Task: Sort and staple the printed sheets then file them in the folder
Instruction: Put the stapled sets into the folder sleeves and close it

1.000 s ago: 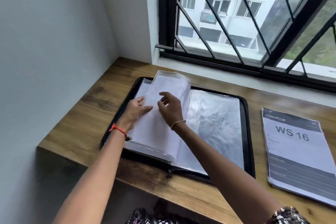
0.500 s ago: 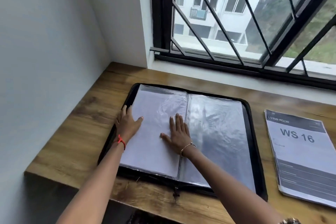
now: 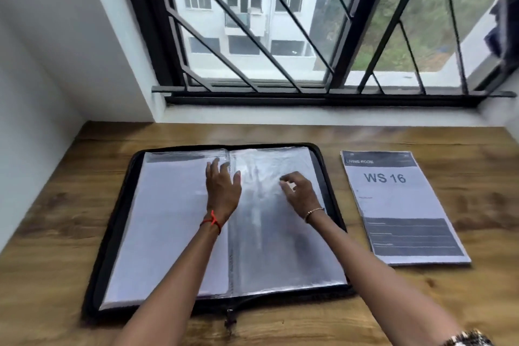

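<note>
Desk first: folder lies open flat on it under both yr hands; stack of sheets, "WS 16" on top, sits on the desk well to the right of yr R fingers, not touching the folder; no stapler in view. L hand rests palm down by the spine, fingers spread and flat on the left page, gripping nothing; R hand hovers curled on the right sleeve, thumb and forefinger nearly pinched at the plastic, but can't tell if they've caught a layer. Step looks like opening an empty sleeve; keep L pressing so the pages don't lift; rub R fingertips to split the 2 plastic layers near the top edge beyond yr fingers; then fetch the stack w/ R and slide it in square, no creasing.
</note>
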{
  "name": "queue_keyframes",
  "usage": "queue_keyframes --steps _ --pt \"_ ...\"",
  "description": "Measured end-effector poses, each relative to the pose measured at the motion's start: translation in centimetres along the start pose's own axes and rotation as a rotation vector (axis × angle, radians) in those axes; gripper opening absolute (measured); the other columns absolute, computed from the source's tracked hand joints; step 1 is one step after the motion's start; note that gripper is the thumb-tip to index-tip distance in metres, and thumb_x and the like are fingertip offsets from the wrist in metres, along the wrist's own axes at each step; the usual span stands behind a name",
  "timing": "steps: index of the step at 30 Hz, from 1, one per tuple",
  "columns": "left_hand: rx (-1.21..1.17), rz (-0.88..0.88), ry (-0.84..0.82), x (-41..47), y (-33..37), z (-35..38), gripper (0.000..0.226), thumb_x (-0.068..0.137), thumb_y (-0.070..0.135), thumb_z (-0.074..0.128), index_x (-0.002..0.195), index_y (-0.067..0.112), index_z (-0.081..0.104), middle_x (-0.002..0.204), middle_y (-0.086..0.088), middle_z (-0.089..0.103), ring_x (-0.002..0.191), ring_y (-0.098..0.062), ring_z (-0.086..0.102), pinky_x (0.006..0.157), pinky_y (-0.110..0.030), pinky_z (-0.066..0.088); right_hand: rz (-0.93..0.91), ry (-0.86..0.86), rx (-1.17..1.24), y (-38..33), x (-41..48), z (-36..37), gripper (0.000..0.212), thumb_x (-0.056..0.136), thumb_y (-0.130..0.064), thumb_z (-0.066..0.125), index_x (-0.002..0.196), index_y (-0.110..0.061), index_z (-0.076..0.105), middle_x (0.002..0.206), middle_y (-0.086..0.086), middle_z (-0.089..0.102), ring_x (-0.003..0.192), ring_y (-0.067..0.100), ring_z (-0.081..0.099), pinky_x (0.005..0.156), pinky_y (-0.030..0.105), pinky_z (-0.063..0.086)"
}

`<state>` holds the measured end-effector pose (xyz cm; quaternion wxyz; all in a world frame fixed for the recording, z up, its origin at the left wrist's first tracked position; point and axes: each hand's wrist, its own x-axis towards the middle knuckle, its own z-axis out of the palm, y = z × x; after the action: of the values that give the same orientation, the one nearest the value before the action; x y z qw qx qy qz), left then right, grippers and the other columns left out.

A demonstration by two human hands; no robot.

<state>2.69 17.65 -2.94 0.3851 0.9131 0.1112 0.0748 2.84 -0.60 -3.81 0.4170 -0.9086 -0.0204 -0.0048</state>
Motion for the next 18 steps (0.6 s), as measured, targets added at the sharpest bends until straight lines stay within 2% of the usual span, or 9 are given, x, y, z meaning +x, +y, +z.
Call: queue_keyframes --steps 2,5,7,10,11,13,15,16,18 --pt "-0.099 0.059 -0.064 -0.2 3.1 2.5 0.033 0.094 0.013 0.051 0.122 -0.005 0.053 0.140 -0.020 0.040 0.135 -0.030 0.029 0.105 -0.022 0.020 0.047 0.110 -0.075 3.0 0.3 -3.6 0.013 0.086 -0.001 0.056 0.088 0.007 0.067 0.093 0.026 0.064 0.090 0.036 0.060 0.081 0.037 0.045" --pt "-0.206 0.094 -0.135 -1.3 7.6 6.2 0.026 0.093 0.009 0.052 0.114 -0.005 0.059 0.123 -0.019 0.055 0.117 -0.031 0.051 0.088 -0.017 0.030 0.123 0.227 -0.186 7.5 0.1 -9.0 0.013 0.083 0.001 0.054 0.082 0.008 0.066 0.093 0.029 0.061 0.090 0.040 0.057 0.082 0.038 0.040" --pt "-0.278 0.061 -0.211 -2.3 10.4 8.4 0.027 0.094 0.011 0.052 0.115 -0.004 0.060 0.120 -0.017 0.059 0.109 -0.028 0.057 0.079 -0.013 0.034 0.196 0.307 -0.245 10.5 -0.1 -12.3 0.014 0.083 0.001 0.054 0.087 0.007 0.066 0.096 0.026 0.061 0.097 0.041 0.055 0.085 0.039 0.040" --pt "-0.289 0.006 -0.404 -3.5 13.6 12.1 0.025 0.094 0.015 0.051 0.109 0.000 0.065 0.107 -0.015 0.064 0.097 -0.020 0.059 0.077 -0.017 0.038 0.438 0.379 -0.372 14.2 -0.6 -16.3 0.026 0.087 -0.009 0.052 0.109 0.003 0.059 0.118 0.024 0.051 0.117 0.039 0.043 0.095 0.044 0.037" --pt "-0.306 -0.015 -0.444 -3.8 14.4 13.4 0.019 0.091 0.017 0.052 0.096 0.005 0.067 0.094 -0.015 0.064 0.086 -0.019 0.057 0.078 -0.024 0.043 0.542 0.391 -0.399 15.2 -0.7 -17.4 0.032 0.088 -0.014 0.051 0.116 0.003 0.054 0.124 0.024 0.046 0.121 0.039 0.038 0.099 0.045 0.033" --pt "-0.330 -0.101 -0.496 -4.3 15.5 15.5 0.019 0.086 0.015 0.052 0.067 0.014 0.051 0.070 -0.013 0.048 0.067 -0.018 0.045 0.065 -0.038 0.046 0.696 0.394 -0.424 17.0 -1.0 -18.9 0.043 0.089 -0.021 0.051 0.123 0.004 0.044 0.131 0.026 0.039 0.126 0.039 0.031 0.103 0.047 0.027" --pt "-0.364 -0.196 -0.555 -4.7 15.7 17.2 0.031 0.083 0.005 0.047 0.057 0.016 0.035 0.062 -0.008 0.034 0.061 -0.018 0.033 0.053 -0.033 0.032 0.774 0.364 -0.409 18.1 -1.0 -19.7 0.052 0.089 -0.027 0.052 0.127 0.005 0.038 0.134 0.026 0.035 0.127 0.039 0.030 0.104 0.048 0.025" --pt "-0.397 -0.249 -0.574 -4.8 16.1 17.8 0.030 0.082 0.003 0.045 0.056 0.015 0.035 0.062 -0.008 0.034 0.060 -0.019 0.032 0.050 -0.030 0.029 0.794 0.345 -0.401 18.7 -0.9 -20.0 0.053 0.090 -0.029 0.052 0.127 0.005 0.037 0.134 0.026 0.035 0.127 0.039 0.030 0.104 0.047 0.025" --pt "-0.443 -0.332 -0.590 -4.9 16.5 18.8 0.019 0.082 0.004 0.046 0.064 0.009 0.048 0.067 -0.010 0.047 0.061 -0.020 0.042 0.047 -0.026 0.037 0.804 0.311 -0.419 19.3 -0.5 -20.3 0.053 0.090 -0.031 0.052 0.126 0.005 0.038 0.134 0.025 0.036 0.127 0.038 0.030 0.102 0.047 0.028"
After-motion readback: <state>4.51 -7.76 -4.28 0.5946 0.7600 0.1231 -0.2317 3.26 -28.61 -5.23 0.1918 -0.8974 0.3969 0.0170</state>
